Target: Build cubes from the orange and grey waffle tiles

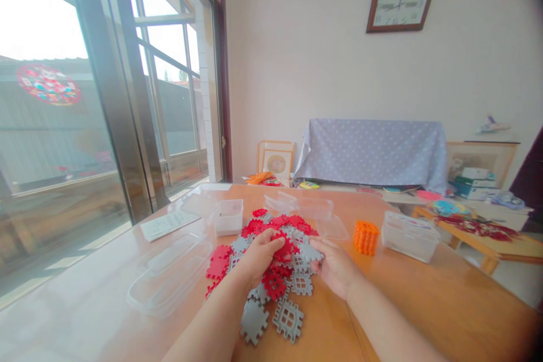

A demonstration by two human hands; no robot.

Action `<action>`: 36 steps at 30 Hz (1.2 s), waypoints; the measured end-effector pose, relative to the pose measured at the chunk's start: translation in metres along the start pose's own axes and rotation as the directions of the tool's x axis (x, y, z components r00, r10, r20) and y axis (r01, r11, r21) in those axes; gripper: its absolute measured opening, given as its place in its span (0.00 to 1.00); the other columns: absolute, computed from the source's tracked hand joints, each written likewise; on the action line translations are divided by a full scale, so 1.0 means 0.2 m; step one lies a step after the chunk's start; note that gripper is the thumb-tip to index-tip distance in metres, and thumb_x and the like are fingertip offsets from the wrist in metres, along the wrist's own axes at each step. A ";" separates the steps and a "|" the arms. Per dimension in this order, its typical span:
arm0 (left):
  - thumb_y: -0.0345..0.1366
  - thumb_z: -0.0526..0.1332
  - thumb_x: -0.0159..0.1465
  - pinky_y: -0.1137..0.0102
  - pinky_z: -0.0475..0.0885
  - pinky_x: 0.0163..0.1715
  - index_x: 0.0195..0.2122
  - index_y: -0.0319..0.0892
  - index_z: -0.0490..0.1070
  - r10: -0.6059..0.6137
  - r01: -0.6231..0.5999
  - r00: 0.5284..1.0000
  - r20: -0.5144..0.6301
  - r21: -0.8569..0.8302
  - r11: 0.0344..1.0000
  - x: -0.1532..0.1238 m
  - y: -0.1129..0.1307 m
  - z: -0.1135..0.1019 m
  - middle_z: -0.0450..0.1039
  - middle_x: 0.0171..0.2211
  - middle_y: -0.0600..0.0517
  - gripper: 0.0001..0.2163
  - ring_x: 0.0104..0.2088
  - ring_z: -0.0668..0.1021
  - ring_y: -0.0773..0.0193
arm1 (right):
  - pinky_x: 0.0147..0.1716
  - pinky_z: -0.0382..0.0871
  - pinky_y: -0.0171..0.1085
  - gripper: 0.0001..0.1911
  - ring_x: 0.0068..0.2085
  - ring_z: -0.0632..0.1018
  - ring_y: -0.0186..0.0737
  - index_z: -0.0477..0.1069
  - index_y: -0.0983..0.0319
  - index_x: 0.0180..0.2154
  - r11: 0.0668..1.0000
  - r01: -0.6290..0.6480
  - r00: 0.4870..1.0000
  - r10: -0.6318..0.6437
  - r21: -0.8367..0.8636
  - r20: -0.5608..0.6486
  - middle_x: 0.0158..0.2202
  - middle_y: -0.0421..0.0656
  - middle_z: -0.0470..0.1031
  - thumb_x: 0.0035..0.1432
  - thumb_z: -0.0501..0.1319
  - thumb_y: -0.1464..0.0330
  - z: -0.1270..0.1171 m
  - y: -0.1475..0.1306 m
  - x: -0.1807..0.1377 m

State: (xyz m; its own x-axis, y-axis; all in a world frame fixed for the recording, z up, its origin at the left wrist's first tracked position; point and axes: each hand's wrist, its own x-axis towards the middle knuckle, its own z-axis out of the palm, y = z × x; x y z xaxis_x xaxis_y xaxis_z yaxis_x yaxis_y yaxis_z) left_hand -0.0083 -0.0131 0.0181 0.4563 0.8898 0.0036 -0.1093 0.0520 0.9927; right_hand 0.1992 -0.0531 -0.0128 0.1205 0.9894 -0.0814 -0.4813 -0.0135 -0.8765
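My left hand [262, 251] is closed on a red interlocking tile [287, 246] with notched edges, thumb on top. A grey interlocking tile [311, 252] is pinched in my right hand [333, 263], its body reaching left toward the red one. Whether the two tiles touch I cannot tell. Beneath and around both hands lies a loose heap of red and grey tiles, some solid and some with window-like openings. At its near end are a solid grey tile [254, 321] and a grey window tile [288, 319]. My hands and forearms hide part of the heap.
Orange tiles [366, 238] stand stacked to the right, beside a clear lidded box [409, 236]. On the left are a clear plastic lid [169, 274], a white box [228, 217] and a paper sheet [169, 225]. More clear containers [311, 207] sit behind the heap, on the wooden table [424, 311].
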 end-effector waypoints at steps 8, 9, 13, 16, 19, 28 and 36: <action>0.43 0.71 0.54 0.68 0.73 0.40 0.48 0.42 0.72 0.115 -0.108 0.960 -0.256 0.043 0.993 0.03 0.00 -0.07 0.78 0.40 0.48 0.22 0.42 0.79 0.58 | 0.24 0.61 0.32 0.22 0.27 0.72 0.34 0.75 0.58 0.45 0.994 0.011 1.000 -0.012 -0.107 -0.009 0.33 0.41 0.78 0.49 0.72 0.58 -0.01 0.01 0.00; 0.43 0.71 0.54 0.66 0.73 0.43 0.50 0.42 0.72 0.131 -0.124 0.959 -0.250 0.043 0.991 0.03 0.00 -0.07 0.78 0.43 0.46 0.23 0.46 0.79 0.56 | 0.24 0.61 0.32 0.22 0.27 0.72 0.34 0.75 0.58 0.45 0.993 0.016 1.000 -0.018 -0.116 -0.015 0.32 0.41 0.77 0.49 0.72 0.58 -0.01 0.01 -0.01; 0.41 0.71 0.55 0.61 0.66 0.57 0.53 0.44 0.74 0.179 -0.170 0.958 -0.222 0.060 0.984 0.02 0.02 -0.08 0.73 0.56 0.42 0.24 0.59 0.72 0.50 | 0.25 0.60 0.32 0.17 0.26 0.71 0.33 0.72 0.59 0.40 0.982 0.039 0.998 -0.048 -0.182 -0.047 0.29 0.38 0.74 0.52 0.69 0.57 -0.03 -0.02 -0.01; 0.40 0.72 0.54 0.59 0.61 0.61 0.48 0.44 0.77 0.289 -0.234 0.918 -0.273 0.216 0.948 0.01 0.03 -0.06 0.73 0.56 0.43 0.20 0.63 0.68 0.49 | 0.25 0.59 0.32 0.16 0.27 0.71 0.34 0.71 0.58 0.38 0.970 0.056 0.997 -0.069 -0.238 -0.045 0.29 0.37 0.73 0.52 0.69 0.57 -0.04 -0.06 -0.02; 0.42 0.70 0.57 0.61 0.64 0.59 0.47 0.44 0.77 0.389 -0.292 0.885 -0.256 0.345 0.892 0.01 0.02 -0.02 0.74 0.53 0.44 0.17 0.58 0.71 0.51 | 0.27 0.60 0.33 0.17 0.29 0.71 0.35 0.71 0.58 0.40 0.962 0.089 0.996 -0.092 -0.257 0.001 0.31 0.38 0.74 0.52 0.69 0.57 -0.02 -0.08 -0.04; 0.40 0.69 0.56 0.73 0.64 0.29 0.43 0.40 0.69 0.132 -0.132 0.991 0.038 -0.020 0.991 -0.02 -0.03 0.13 0.70 0.24 0.56 0.17 0.26 0.71 0.68 | 0.37 0.68 0.38 0.21 0.41 0.75 0.43 0.73 0.58 0.47 0.814 0.236 0.972 -0.193 -0.530 0.136 0.41 0.43 0.76 0.56 0.65 0.54 0.05 -0.13 -0.12; 0.39 0.69 0.55 0.73 0.61 0.27 0.43 0.42 0.66 0.078 -0.073 0.995 0.066 -0.072 0.995 -0.05 -0.01 0.15 0.68 0.24 0.59 0.18 0.24 0.71 0.69 | 0.56 0.65 0.47 0.29 0.54 0.73 0.52 0.76 0.52 0.54 0.318 0.487 0.871 -0.247 -0.813 0.425 0.51 0.45 0.76 0.47 0.70 0.66 0.06 -0.21 -0.19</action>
State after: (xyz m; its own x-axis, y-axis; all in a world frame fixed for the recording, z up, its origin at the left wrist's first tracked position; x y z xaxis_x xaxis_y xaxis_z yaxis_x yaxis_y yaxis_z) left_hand 0.0140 -0.0352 0.0190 0.5039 0.8592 0.0891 -0.2054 0.0190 0.9785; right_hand 0.2046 -0.0893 0.0337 -0.1454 0.9264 0.3474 0.6118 0.3601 -0.7043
